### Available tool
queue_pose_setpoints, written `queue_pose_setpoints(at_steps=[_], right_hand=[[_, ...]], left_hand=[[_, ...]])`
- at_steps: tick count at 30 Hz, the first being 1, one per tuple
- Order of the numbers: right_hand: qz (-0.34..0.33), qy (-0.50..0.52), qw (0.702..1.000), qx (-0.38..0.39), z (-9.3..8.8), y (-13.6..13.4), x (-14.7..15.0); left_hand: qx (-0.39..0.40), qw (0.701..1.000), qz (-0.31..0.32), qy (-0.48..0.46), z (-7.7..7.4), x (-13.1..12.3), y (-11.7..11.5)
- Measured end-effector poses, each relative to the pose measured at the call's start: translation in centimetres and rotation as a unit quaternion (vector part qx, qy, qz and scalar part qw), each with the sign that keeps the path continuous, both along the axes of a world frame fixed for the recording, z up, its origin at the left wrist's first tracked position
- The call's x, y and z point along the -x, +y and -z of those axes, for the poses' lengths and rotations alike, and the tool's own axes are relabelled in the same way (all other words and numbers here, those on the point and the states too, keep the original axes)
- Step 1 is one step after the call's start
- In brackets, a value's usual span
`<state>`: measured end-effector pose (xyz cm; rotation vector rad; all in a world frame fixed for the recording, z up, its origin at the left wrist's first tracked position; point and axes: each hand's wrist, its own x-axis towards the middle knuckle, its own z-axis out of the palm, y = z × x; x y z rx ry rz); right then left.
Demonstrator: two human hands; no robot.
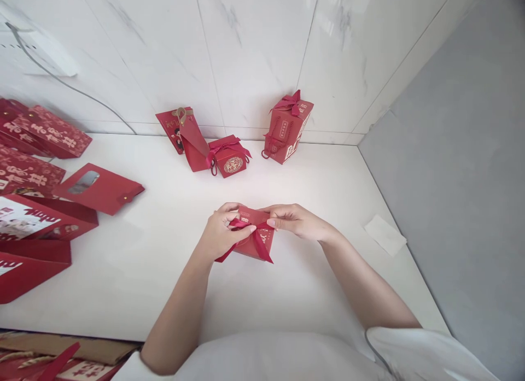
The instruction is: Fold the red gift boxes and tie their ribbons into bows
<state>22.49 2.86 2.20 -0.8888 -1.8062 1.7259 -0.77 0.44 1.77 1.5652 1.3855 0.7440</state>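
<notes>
You're holding the box point(256, 248) at mid-table, right in front of you. Your left hand point(221, 233) and right hand point(296, 220) are both closing in on its top, fingertips clamped on the card where the ribbon point(262, 243) is crossing. It's sitting tilted, and I can't tell whether it's touching the table point(164, 261) or hanging just above it.

The risk, as I'm reading it: that ribbon is looking thin and glossy, so a slack pinch could be letting it slide free, and squeezing hard could be creasing the top.

Room is looking good, with bare white surface all round your hands. A paper slip point(384, 234) is lying near the right edge, flat cartons point(98, 187) are spreading well off left, and tied boxes point(229, 158) are standing back by the wall point(246, 53).
</notes>
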Motion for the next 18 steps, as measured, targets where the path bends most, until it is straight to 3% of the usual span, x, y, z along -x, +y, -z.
queue_pose_setpoints(at_steps=[5, 8, 13, 16, 18], right_hand=[[0.002, 0.06, 0.998, 0.02, 0.6, 0.0, 0.2], [0.005, 0.109, 0.994, 0.024, 1.1, 0.3, 0.0], [0.035, 0.089, 0.995, 0.013, 2.3, 0.9, -0.8], [0.039, 0.086, 0.995, 0.019, 4.3, 1.1, -0.5], [0.091, 0.089, 0.992, 0.011, 5.8, 1.2, 0.1]], left_hand=[[0.003, 0.999, 0.019, -0.03, 0.0, 0.6, 0.0], [0.013, 0.992, 0.102, -0.071, 0.0, 2.5, 0.2], [0.068, 0.968, 0.238, -0.033, 0.8, 5.1, 0.7], [0.119, 0.96, 0.25, -0.05, 1.5, 4.8, 0.9], [0.097, 0.97, 0.217, -0.053, 1.8, 4.1, 0.9]])
